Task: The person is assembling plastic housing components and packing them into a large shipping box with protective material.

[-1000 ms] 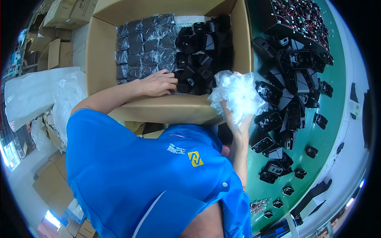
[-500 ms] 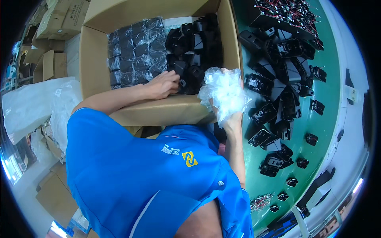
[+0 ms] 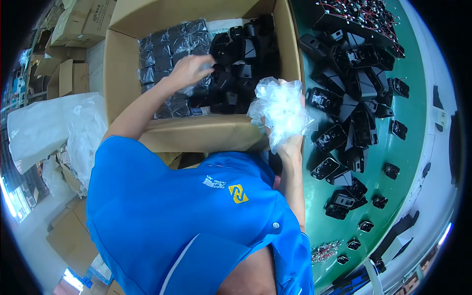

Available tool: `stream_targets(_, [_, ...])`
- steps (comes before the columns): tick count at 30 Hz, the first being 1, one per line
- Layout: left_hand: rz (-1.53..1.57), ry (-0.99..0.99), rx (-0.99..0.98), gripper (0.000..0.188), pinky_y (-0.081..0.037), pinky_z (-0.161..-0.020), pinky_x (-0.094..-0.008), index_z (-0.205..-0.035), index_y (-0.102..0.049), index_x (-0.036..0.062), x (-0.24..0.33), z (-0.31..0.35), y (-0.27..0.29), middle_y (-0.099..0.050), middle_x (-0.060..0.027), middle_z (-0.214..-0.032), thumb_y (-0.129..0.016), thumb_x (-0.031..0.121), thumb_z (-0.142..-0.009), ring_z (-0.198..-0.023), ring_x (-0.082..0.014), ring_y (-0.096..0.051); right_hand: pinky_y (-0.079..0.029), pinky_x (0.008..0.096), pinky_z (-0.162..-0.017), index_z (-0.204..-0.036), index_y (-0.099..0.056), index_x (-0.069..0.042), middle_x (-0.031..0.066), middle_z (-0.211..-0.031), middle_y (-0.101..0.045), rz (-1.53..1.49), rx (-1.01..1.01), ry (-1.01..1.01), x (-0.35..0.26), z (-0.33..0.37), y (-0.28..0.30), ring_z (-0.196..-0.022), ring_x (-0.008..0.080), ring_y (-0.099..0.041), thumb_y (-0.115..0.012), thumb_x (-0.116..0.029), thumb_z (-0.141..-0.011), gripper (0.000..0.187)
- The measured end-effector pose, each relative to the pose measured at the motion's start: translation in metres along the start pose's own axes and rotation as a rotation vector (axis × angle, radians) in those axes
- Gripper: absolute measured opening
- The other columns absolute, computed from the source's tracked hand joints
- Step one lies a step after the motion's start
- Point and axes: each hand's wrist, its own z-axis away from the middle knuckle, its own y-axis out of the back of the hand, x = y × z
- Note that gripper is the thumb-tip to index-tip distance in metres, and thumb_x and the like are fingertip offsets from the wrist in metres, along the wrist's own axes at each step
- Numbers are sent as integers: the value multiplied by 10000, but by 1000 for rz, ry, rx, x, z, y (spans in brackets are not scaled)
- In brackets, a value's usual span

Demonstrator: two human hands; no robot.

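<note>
A large open cardboard box (image 3: 196,135) stands in front of me. On its left side lie rows of dark blocks in clear wrapping (image 3: 167,46); loose black plastic housings (image 3: 233,73) are heaped on its right side. Over the middle of the box is my left hand (image 3: 189,71), just left of the loose housings, its fingers smeared by motion. Whether it holds anything I cannot make out. At the box's right front corner my right hand (image 3: 290,146) is closed on a bunch of clear plastic bags (image 3: 280,110), which hides most of its fingers.
To the right, a green table (image 3: 393,147) bears a pile of black housings (image 3: 351,98) and several small black parts. A black bin (image 3: 339,24) of red and black wires stands at its far end. White foam sheeting (image 3: 44,128) and cardboard boxes (image 3: 73,78) lie to my left.
My left hand has moved up and to the left, away from the loose housings near the box's front wall. My right hand keeps hold of the bags in nearly the same place.
</note>
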Motion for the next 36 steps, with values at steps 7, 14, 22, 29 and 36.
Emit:
stream_targets(7, [-230, -137, -160, 317, -542, -747, -429, -1143, -658, 76, -1, 31, -30, -557, -110, -1098, -713, 109, -833, -849, -313, -643, -482, 436, -1006, -1430, -449, -51, 172, -1325, -578, 15, -1, 2, -2, -2, 1, -1144, 356, -605, -812, -94, -744, 777])
stream_targets(14, [-426, -293, 5, 142, -532, -657, -411, -1019, -645, 41, -4, 24, -64, -533, -136, -1034, -631, 95, -889, -734, -303, -628, -519, 443, -960, -1376, -530, -54, 153, -1278, -616, 28, 40, 184, -4, -7, -2, -1093, 336, -639, -805, -69, -745, 688])
stream_targets(22, [821, 67, -76, 98, -511, -691, -394, -909, -648, 34, 54, 8, 13, -596, -108, -930, -640, 129, -890, -710, -281, -604, -524, 437, -951, -1346, -564, -42, 148, -1278, -620, 15, 67, 241, 3, -10, -3, -1074, 331, -647, -816, -78, -730, 667])
stream_targets(29, [595, 301, 155, 145, -512, -719, -387, -992, -655, 53, 25, -13, 45, -627, -75, -822, -664, 139, -876, -728, -288, -611, -526, 427, -941, -1338, -570, -39, 146, -1258, -632, -2, 62, 220, 0, -10, -3, -1054, 330, -655, -821, -87, -717, 672])
stream_targets(36, [-131, 0, 90, 382, -540, -736, -417, -1214, -608, 92, -29, 2, -21, -581, -110, -984, -709, 170, -854, -751, -326, -624, -529, 428, -924, -1331, -577, -43, 148, -1242, -638, -17, 51, 212, 1, -11, -4, -1045, 330, -660, -822, -95, -712, 668])
